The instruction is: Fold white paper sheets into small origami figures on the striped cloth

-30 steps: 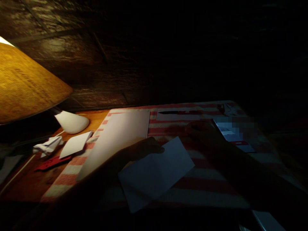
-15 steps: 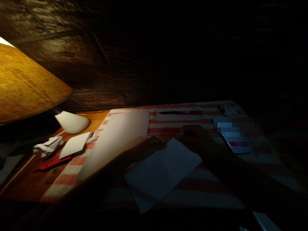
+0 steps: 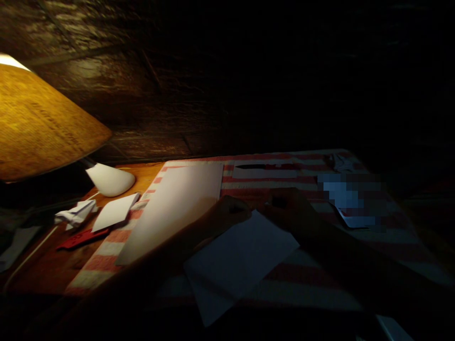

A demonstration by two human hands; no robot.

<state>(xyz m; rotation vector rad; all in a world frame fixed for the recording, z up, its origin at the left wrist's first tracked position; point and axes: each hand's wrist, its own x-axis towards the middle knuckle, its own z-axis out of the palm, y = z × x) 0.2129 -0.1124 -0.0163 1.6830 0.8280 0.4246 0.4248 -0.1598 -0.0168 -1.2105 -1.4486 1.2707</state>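
Note:
A white sheet of paper point(image 3: 241, 265) lies tilted before me over the striped cloth, one corner pointing away from me. At that far corner, my left hand point(image 3: 232, 208) is closed with fingertips pinching the paper's edge. Just to its right, my right hand point(image 3: 284, 203) is also closed on the paper by the same corner. Both hands are in deep shadow, so the exact finger positions are hard to make out. Beyond my left forearm lies a larger white sheet point(image 3: 177, 199), partly covered by that arm.
A red-and-white striped cloth point(image 3: 106, 251) covers the table. Behind my hands a knife point(image 3: 252, 166) rests on a white paper. At right is a lit phone point(image 3: 351, 221). At left stand a lamp point(image 3: 110, 180), crumpled paper point(image 3: 76, 214), folded paper point(image 3: 115, 212) and a red object point(image 3: 81, 239).
My left hand has moved up toward the paper's far corner, closer to my right hand. The sheet has turned slightly, its near corner shifting down and left. The view has shifted a little.

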